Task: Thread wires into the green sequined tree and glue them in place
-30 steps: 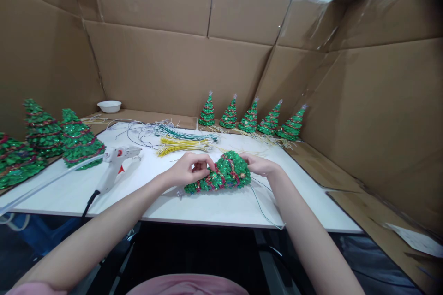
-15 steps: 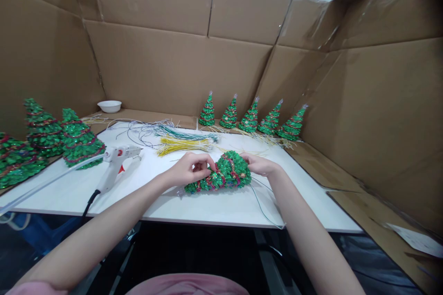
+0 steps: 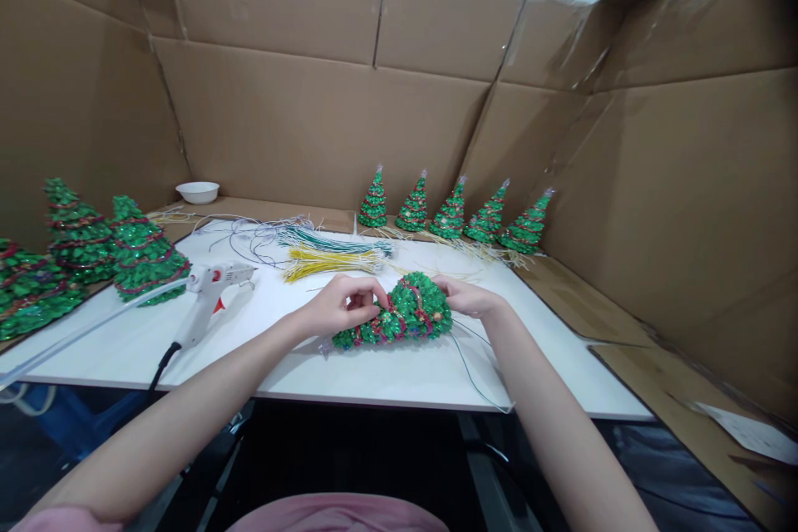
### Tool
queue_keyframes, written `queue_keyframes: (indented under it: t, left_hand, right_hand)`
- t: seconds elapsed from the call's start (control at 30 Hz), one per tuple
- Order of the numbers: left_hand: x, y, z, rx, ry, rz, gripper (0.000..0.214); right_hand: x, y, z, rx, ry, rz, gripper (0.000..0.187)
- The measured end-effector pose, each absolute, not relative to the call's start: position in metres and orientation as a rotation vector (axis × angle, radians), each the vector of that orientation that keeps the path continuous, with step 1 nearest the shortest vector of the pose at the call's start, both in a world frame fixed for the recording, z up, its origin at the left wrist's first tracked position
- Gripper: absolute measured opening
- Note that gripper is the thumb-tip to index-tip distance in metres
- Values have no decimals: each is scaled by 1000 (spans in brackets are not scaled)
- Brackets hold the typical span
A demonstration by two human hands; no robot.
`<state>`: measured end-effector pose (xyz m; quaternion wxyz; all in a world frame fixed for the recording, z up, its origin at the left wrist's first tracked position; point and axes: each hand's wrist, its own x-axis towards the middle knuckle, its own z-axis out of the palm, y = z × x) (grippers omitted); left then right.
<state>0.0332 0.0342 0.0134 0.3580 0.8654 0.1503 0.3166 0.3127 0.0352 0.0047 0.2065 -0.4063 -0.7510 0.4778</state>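
Observation:
A small green tinsel Christmas tree [image 3: 419, 309] with red garland lies on its side on the white table [image 3: 299, 378], its star tip toward the left and its base toward the right. My left hand [image 3: 342, 303] is closed in a pinch on the tree's upper side, thumb and forefinger at the garland. At the base, my right hand [image 3: 466, 297] holds the tree from behind; its fingertips are hidden by the base. Thin wires [image 3: 469, 370] trail from the base across the tabletop, below my right hand.
A hot glue gun [image 3: 209, 299] stands at the left beside several larger trees [image 3: 146, 253]. Yellow wires [image 3: 330, 262] and green wires [image 3: 340, 243] lie behind my hands. Several star-topped trees [image 3: 447, 212] line the back. A white bowl [image 3: 198, 193] sits back left; cardboard walls [image 3: 280, 116] enclose the table.

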Motion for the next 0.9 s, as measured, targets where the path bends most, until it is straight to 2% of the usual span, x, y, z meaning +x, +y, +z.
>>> queue_keyframes:
  t: [0.9]
  left_hand:
    - [34, 34, 14, 2257, 402, 816, 10]
  right_hand:
    - [311, 34, 6, -1102, -2115, 1291, 43]
